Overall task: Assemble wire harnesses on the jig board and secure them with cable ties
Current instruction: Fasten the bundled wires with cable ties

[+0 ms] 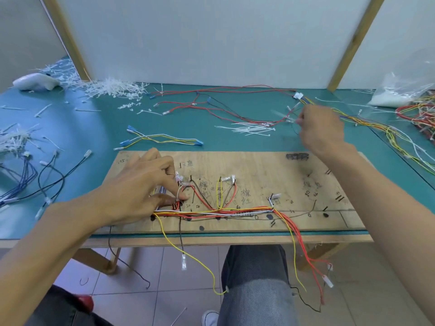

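Surface [70, 128]: teal green, plain.
Jig board [259, 170]: tan plywood grain; black marker dots, dashes, numbers and handwritten characters.
Harness wires [235, 211] on board: mostly orange-red, with white, yellow and black strands.
Loose cable ties [251, 129]: milky white.
Cable tie [281, 113] pinched in right hand [322, 130]: translucent white, blurred.
Short wire set [164, 138]: yellow and white, blue terminals.
Far wires [211, 102]: red and black.
Left-edge wires [26, 177]: dark blue and black, clear ends.
Floor [160, 290]: pale pinkish tiles, grey joints.
Trousers [256, 290]: grey-blue denim.
Shoe [210, 318]: white.
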